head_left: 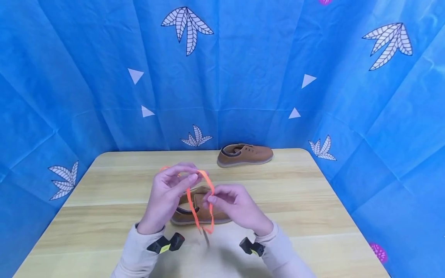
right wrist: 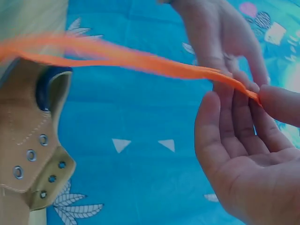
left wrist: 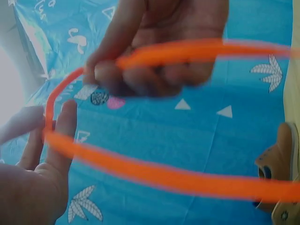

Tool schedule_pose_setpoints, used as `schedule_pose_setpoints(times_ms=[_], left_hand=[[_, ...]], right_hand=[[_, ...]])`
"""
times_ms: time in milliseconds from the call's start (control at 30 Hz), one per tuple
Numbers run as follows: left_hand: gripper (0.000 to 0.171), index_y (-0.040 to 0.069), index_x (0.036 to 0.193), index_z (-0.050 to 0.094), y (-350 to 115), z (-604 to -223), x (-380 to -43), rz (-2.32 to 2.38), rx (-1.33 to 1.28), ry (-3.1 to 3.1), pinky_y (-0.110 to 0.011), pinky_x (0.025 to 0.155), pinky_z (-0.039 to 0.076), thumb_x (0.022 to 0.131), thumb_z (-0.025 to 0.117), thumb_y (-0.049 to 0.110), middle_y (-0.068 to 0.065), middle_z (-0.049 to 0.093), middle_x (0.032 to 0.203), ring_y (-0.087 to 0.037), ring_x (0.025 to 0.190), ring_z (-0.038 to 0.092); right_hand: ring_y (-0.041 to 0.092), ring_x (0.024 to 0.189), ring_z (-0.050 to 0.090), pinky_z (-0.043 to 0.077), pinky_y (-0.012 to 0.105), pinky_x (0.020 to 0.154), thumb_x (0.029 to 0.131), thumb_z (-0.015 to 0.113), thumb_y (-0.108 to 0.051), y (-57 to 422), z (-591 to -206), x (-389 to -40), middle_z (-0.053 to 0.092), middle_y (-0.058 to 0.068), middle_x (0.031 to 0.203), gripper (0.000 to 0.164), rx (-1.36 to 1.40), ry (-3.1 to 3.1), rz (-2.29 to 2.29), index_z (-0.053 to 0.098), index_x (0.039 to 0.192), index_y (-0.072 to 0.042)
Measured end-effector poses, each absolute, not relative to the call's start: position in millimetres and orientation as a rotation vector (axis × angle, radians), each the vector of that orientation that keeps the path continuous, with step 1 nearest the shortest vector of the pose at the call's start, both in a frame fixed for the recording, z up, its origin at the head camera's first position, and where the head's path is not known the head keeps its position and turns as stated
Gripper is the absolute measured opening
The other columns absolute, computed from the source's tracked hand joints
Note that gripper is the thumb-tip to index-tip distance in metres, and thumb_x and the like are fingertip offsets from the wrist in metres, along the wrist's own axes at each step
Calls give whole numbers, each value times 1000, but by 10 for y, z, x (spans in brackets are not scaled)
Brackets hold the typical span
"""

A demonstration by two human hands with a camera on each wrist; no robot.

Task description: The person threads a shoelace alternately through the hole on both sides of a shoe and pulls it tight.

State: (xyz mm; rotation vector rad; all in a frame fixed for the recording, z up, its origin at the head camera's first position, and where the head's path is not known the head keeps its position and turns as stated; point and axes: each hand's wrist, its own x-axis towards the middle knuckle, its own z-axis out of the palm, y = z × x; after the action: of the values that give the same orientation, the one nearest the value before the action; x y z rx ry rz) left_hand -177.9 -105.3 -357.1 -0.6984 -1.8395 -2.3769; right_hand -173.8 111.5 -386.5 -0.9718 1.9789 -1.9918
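Observation:
An orange shoelace (head_left: 191,204) is held up between my two hands, its loop hanging in front of a brown shoe (head_left: 218,216). My left hand (head_left: 167,195) pinches the lace between thumb and fingers, on the left and slightly higher. With thumb and index finger, my right hand (head_left: 240,204) grips another part of it. Partly hidden behind the hands, the shoe stands upright, toe to the right. Its eyelets (right wrist: 31,155), seen in the right wrist view, have no lace through them. The lace is blurred in both wrist views.
A second brown shoe (head_left: 257,154) stands at the back of the light wooden table (head_left: 306,216), toe to the right. Blue patterned cloth (head_left: 250,69) hangs behind the table and along both sides.

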Motion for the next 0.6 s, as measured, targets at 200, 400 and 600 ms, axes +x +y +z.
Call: schedule_pose_setpoints(times_ms=[200,400,600], left_hand=[[28,9,133,61,-1151,-3586,-1848,-2335,-704,-2103,-34,88,61,106,55,13,-6,66,124,-17,89,74],[35,11,136,64,-1113,-3687,-1953,-2127,-896,-2553,-32,82,60,109,52,30,-8,73,108,-20,81,73],[28,10,115,76,-1029,-3809,-2017,-1995,-1124,-2666,-28,65,52,108,55,27,-8,63,74,-19,67,60]], right_hand=[[14,75,63,56,28,78,107,53,-11,1321,-3776,-1790,65,13,78,25,-980,2058,-1975,70,112,8],[12,51,41,34,26,45,108,51,-14,1454,-3756,-1859,46,-5,62,29,-964,2110,-1831,71,112,7],[6,57,38,33,21,52,105,57,-14,1457,-3790,-1922,47,-6,65,23,-976,2173,-1682,77,105,-3]])
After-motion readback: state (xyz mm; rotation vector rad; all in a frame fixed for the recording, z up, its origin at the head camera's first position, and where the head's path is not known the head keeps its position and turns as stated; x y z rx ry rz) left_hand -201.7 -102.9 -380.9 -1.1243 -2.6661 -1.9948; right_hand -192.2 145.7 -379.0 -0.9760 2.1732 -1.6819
